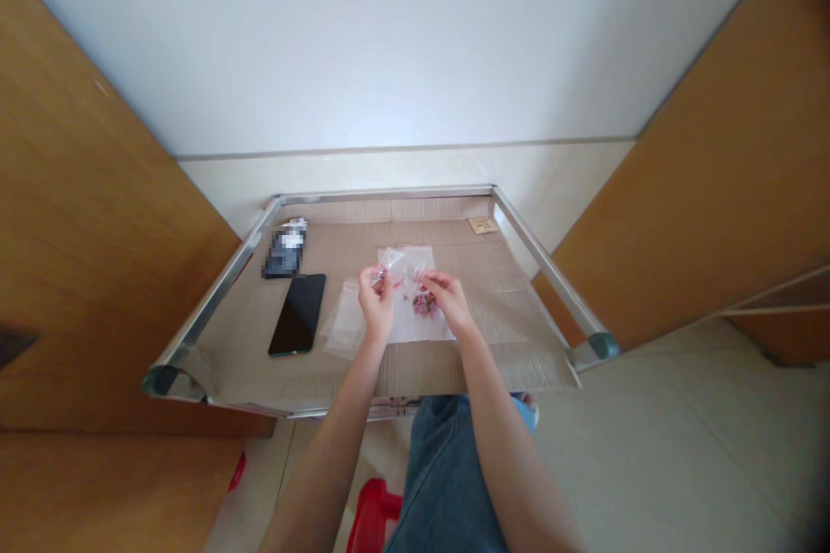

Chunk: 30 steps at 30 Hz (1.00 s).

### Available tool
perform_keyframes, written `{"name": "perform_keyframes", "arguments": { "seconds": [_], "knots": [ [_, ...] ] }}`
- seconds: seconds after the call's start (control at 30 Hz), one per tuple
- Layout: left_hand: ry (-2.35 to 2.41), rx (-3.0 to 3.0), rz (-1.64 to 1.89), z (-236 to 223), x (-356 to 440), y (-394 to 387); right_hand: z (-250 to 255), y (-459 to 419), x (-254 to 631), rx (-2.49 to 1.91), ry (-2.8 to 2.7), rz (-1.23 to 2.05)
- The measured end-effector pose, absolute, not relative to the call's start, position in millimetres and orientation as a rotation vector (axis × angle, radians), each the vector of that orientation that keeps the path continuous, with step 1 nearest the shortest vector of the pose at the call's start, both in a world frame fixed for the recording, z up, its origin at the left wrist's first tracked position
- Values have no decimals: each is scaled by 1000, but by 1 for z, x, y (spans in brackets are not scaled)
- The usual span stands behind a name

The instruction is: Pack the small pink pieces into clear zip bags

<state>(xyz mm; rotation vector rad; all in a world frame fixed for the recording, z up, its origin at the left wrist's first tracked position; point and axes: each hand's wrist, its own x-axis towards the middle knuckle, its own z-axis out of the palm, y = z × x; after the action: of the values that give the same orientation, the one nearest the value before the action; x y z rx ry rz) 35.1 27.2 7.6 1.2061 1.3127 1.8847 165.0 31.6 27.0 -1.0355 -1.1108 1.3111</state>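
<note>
My left hand pinches a small clear plastic bag, with pinkish bits showing near the fingertips. My right hand is closed in a pinch just right of it; what lies between its fingertips is too small to make out. Below the right fingers, a small pile of pink and brownish pieces rests on a white sheet. They look like dried buds or beads, but their kind is unclear. Left of my left hand, several flat clear plastic bags lie overlapping on the cardboard.
Cardboard covers the metal-railed cart top. A black phone and a pixelated dark item lie at left. A small tan packet is at the back right corner. A red stool stands below.
</note>
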Motion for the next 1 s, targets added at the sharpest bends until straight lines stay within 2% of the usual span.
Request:
{"name": "perform_keyframes", "arguments": {
  "seconds": [0.43, 1.0],
  "knots": [
    [1335, 1657, 1650, 5, 37, 27, 22, 38, 166, -1026, -1270, 1088],
    [1371, 1725, 1614, 6, 36, 29, 30, 30, 154, -1187, -1668, 701]
  ]
}}
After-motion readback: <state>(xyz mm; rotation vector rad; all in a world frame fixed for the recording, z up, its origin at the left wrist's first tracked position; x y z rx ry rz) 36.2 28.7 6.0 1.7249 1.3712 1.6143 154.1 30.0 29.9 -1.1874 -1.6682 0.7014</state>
